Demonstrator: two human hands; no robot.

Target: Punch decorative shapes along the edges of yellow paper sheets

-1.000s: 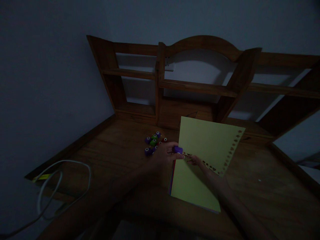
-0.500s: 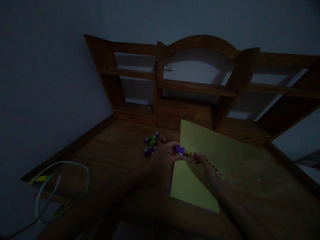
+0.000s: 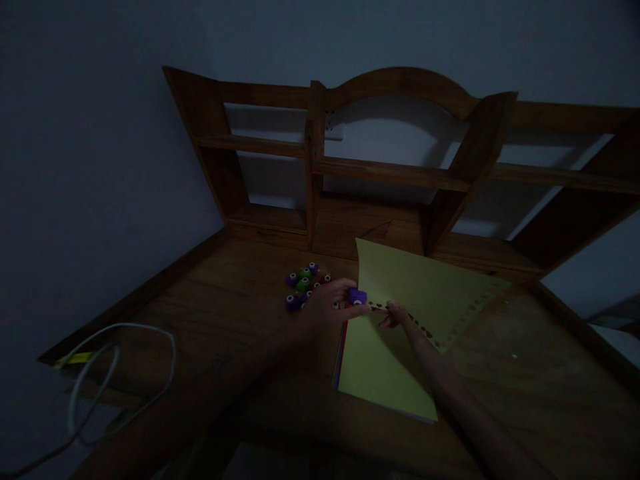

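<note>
My left hand [image 3: 327,303] is closed around a small purple craft punch [image 3: 357,296], its fingertips on the punch's sides. The punch sits at the near left edge of a yellow paper sheet [image 3: 405,273], which is lifted and tilted. Dark punched shapes run along the sheet's near edge, and lighter ones line its right edge. My right hand [image 3: 400,320] pinches that near edge just right of the punch. Below the hands lies a stack of coloured paper [image 3: 385,373] with yellow on top. Several purple, green and red punches [image 3: 303,284] stand beside my left hand, some hidden behind it.
A wooden shelf unit [image 3: 390,170] rises along the back of the wooden desk [image 3: 240,287]. A white cable [image 3: 173,347] loops at the left edge near a yellow strip [image 3: 80,358]. A wall socket [image 3: 334,127] shows behind the shelf. The room is dim.
The lifted sheet's right part has come lower and flatter, so its row of punched shapes there now shows. Both hands keep nearly the same place and hold.
</note>
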